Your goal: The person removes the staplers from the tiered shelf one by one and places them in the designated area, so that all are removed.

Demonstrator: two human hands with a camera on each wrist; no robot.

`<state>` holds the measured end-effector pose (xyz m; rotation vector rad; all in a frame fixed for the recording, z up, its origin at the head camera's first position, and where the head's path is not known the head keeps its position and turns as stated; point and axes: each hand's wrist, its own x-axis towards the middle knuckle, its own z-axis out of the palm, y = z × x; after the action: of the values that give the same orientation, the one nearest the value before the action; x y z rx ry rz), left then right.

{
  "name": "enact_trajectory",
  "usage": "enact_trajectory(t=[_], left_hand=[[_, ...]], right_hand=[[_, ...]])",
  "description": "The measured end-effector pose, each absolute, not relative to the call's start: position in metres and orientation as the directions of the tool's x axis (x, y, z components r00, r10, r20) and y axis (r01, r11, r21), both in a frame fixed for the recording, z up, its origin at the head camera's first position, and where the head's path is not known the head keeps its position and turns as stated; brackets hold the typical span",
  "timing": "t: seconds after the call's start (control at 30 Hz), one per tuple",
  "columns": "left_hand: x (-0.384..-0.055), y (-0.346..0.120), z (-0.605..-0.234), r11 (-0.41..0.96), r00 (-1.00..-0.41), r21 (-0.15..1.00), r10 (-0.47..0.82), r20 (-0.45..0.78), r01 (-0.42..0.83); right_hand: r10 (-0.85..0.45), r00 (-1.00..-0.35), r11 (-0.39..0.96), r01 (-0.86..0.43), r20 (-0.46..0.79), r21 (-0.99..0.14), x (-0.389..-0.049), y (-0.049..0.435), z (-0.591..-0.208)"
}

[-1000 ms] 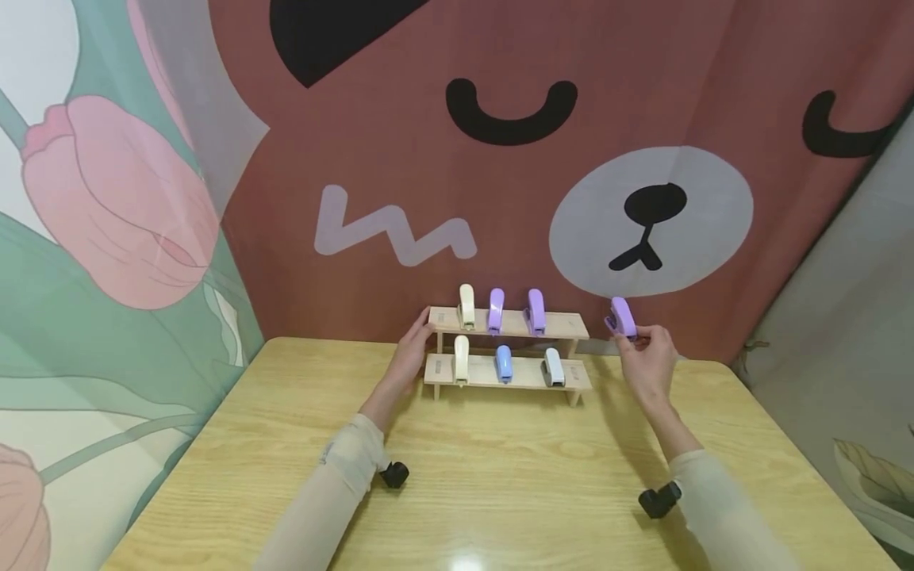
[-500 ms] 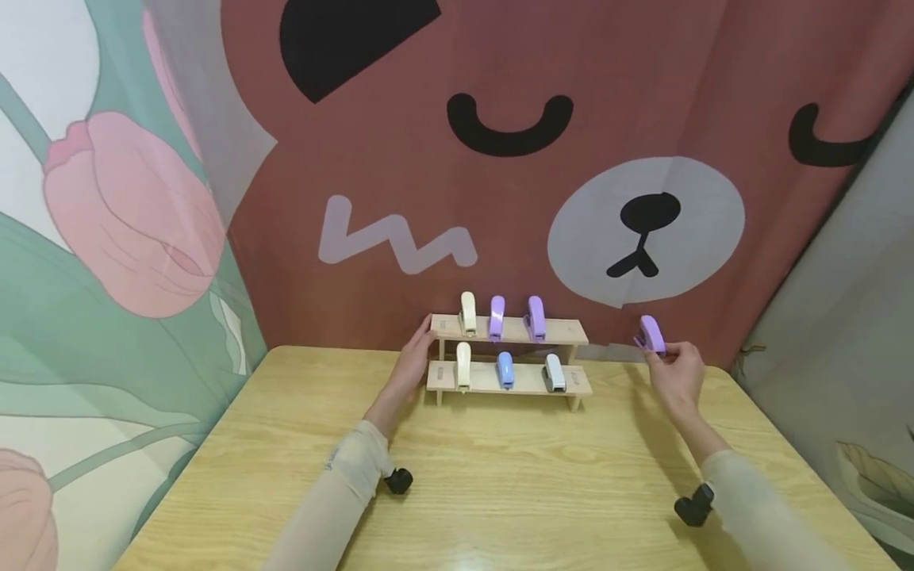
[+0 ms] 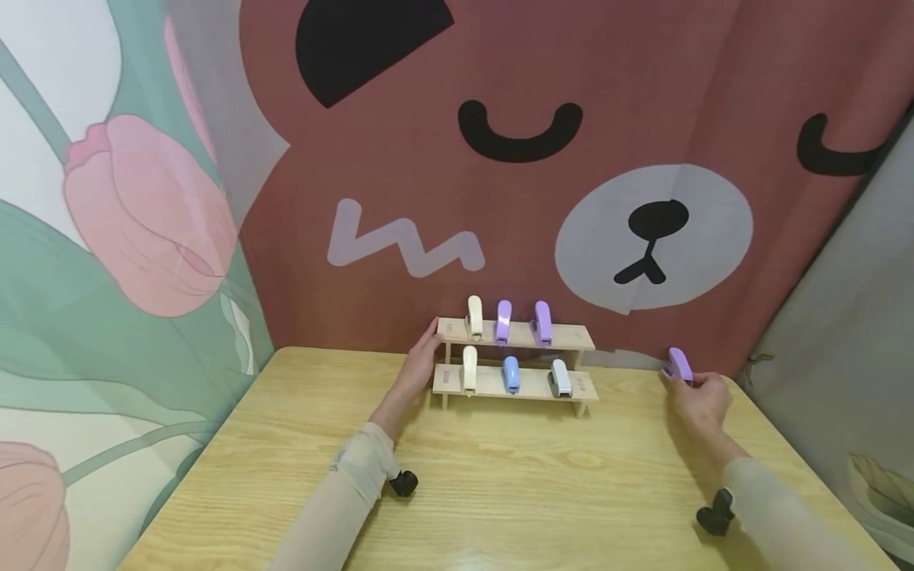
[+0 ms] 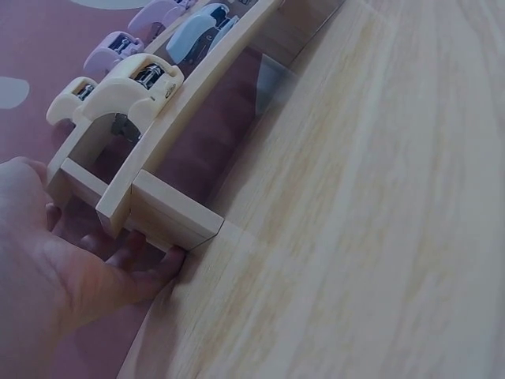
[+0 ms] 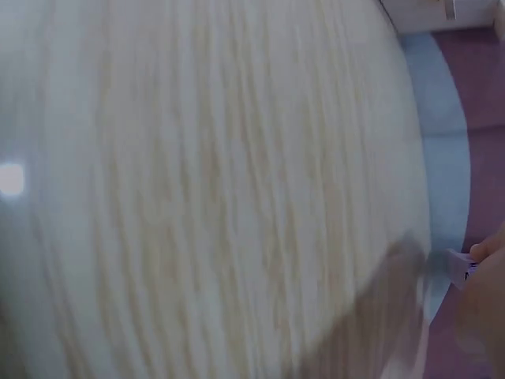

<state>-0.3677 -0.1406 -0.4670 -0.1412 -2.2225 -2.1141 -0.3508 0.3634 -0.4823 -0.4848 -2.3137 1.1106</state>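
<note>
At the far right of the table in the head view, my right hand (image 3: 703,400) pinches a purple mini stapler (image 3: 680,365), held upright. In the right wrist view, only part of that hand (image 5: 485,296) shows, at the right edge. My left hand (image 3: 417,369) grips the left end of a two-tier wooden stand (image 3: 534,385); in the left wrist view its fingers reach round the end legs. On the upper tier stand a cream stapler (image 3: 474,319) and two purple ones. Below are a cream stapler (image 3: 469,370), a blue stapler (image 3: 511,374) and a white stapler (image 3: 560,379).
The wooden table (image 3: 543,484) runs up to a curtain (image 3: 400,309) with a bear print, just behind the stand. Another curtain (image 3: 143,230), printed with tulips, hangs at the left. Black wrist cameras (image 3: 404,483) sit on both forearms.
My right hand has moved right and down toward the table's far right corner, carrying the purple stapler away from the stand. My left hand stays at the stand's left end.
</note>
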Motion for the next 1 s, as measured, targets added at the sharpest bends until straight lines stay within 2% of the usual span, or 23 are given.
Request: enact_trajectory(t=[0.27,0.8,1.0], left_hand=[[-0.369,-0.134,-0.466,0.002,-0.992,0.992,0.014,0.122,0.122],[-0.371,-0.138,-0.469,-0.021,-0.991,0.991,0.011,0.133,0.133],[-0.37,-0.14,-0.47,0.034,-0.988,0.988,0.018,0.15,0.151]], right_hand=[[0.539,-0.785,0.629,0.133,0.306,-0.766,-0.351,0.39,-0.489],[0.483,-0.842,0.679,0.184,0.243,-0.711,-0.345,0.403,-0.488],[0.456,-0.86,0.691,0.179,0.23,-0.701,-0.344,0.407,-0.492]])
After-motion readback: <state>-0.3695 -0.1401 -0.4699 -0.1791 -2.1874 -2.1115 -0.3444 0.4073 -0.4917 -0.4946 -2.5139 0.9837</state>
